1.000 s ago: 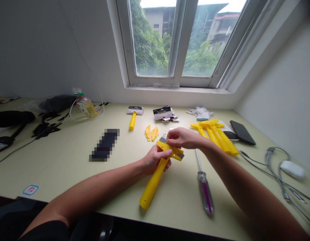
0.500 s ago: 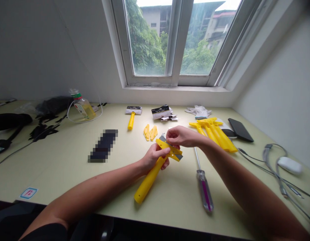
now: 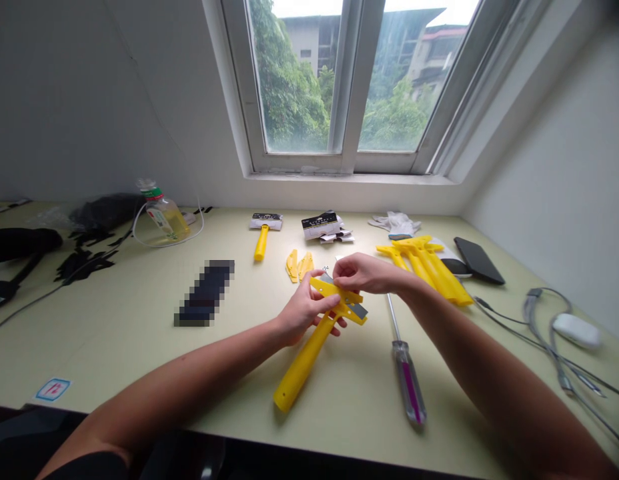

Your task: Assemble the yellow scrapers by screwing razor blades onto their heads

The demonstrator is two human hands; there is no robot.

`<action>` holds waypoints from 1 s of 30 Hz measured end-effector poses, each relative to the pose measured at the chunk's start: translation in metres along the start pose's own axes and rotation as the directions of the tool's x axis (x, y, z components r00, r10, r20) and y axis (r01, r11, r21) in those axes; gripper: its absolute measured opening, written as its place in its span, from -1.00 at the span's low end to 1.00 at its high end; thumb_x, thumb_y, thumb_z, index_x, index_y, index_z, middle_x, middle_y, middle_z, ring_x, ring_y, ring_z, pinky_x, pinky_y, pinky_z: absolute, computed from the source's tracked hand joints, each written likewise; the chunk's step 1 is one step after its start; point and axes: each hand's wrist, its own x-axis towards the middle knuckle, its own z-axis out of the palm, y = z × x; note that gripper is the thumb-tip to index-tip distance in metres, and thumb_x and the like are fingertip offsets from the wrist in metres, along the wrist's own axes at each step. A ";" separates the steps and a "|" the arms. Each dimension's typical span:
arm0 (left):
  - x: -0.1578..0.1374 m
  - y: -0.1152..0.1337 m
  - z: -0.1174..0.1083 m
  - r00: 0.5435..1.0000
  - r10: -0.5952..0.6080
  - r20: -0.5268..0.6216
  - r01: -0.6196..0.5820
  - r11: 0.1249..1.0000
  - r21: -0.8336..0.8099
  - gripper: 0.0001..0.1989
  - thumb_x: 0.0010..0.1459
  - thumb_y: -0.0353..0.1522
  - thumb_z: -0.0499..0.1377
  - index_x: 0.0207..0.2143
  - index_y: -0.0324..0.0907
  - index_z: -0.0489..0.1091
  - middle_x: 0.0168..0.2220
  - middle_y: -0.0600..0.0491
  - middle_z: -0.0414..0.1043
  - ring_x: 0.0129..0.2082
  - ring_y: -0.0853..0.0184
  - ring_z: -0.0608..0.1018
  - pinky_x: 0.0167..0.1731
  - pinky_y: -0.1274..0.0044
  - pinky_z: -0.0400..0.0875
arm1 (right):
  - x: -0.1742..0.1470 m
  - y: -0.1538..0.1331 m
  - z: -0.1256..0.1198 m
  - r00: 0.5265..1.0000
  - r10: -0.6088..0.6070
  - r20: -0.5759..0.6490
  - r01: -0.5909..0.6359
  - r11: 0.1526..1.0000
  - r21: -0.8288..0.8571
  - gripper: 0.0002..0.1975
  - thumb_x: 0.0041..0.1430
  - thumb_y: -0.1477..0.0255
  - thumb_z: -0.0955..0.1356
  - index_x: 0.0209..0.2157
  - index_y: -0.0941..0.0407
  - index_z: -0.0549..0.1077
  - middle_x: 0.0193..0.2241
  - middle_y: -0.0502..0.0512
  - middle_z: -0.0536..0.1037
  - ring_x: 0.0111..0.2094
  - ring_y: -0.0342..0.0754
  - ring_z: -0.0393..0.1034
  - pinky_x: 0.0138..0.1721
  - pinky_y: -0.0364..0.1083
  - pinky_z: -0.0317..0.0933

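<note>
My left hand point(image 3: 303, 308) is closed around the head of a yellow scraper point(image 3: 302, 367), whose handle slants down toward the desk's front edge. Its thumb presses on a yellow cover plate point(image 3: 329, 289) lying over the head. Between plate and head a grey blade point(image 3: 359, 310) sticks out at the lower right, and its other end shows near my left index finger. My right hand point(image 3: 362, 272) pinches at the blade's upper edge; its fingertips are partly hidden. Just beyond the hands lie two loose yellow cover plates point(image 3: 292, 265) and some small screws point(image 3: 325, 269).
A screwdriver point(image 3: 408, 383) with a clear and purple handle lies at right. Behind it are several yellow scraper handles point(image 3: 434, 273), a white glove point(image 3: 397, 223) and cables point(image 3: 544, 347). Packaged blades point(image 3: 319, 227), another scraper point(image 3: 261, 243), a pixelated dark object point(image 3: 205, 293) and a bottle point(image 3: 167, 217) lie farther back.
The scraper's handle end has shifted slightly right. My left index finger has come up by the blade's upper end, and the gap between cover plate and head looks wider at the lower right.
</note>
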 end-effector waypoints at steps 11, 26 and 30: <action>-0.008 0.000 0.014 0.976 0.182 -0.117 -0.170 0.980 0.108 -0.33 0.12 -0.20 0.24 0.13 0.03 -0.12 -0.25 0.02 0.46 -0.50 0.27 0.58 -0.64 0.55 0.42 | 0.001 0.000 -0.001 1.000 0.020 0.000 -0.020 0.994 0.112 -0.84 0.07 0.36 0.32 -0.43 0.18 0.41 -0.58 -0.03 0.43 -0.55 -0.18 0.35 -0.49 -0.18 0.29; -0.011 0.000 0.014 0.973 0.228 -0.036 -0.205 0.924 0.322 -0.72 0.24 -0.17 0.08 -0.15 -0.08 0.04 -0.39 0.14 0.36 -0.59 0.38 0.53 -0.68 0.63 0.34 | -0.008 -0.010 -0.002 1.000 0.009 0.012 -0.010 0.996 0.086 -0.85 0.07 0.36 0.34 -0.42 0.17 0.41 -0.58 -0.03 0.45 -0.52 -0.14 0.42 -0.47 -0.16 0.34; -0.015 0.002 0.017 0.966 0.253 -0.057 -0.222 0.919 0.327 -0.58 0.20 -0.21 0.15 -0.05 -0.03 -0.05 -0.33 0.12 0.41 -0.59 0.38 0.54 -0.67 0.61 0.36 | -0.010 -0.011 -0.002 1.000 0.019 0.008 -0.020 0.997 0.072 -0.85 0.06 0.35 0.34 -0.40 0.16 0.41 -0.54 -0.02 0.49 -0.51 -0.12 0.45 -0.46 -0.13 0.37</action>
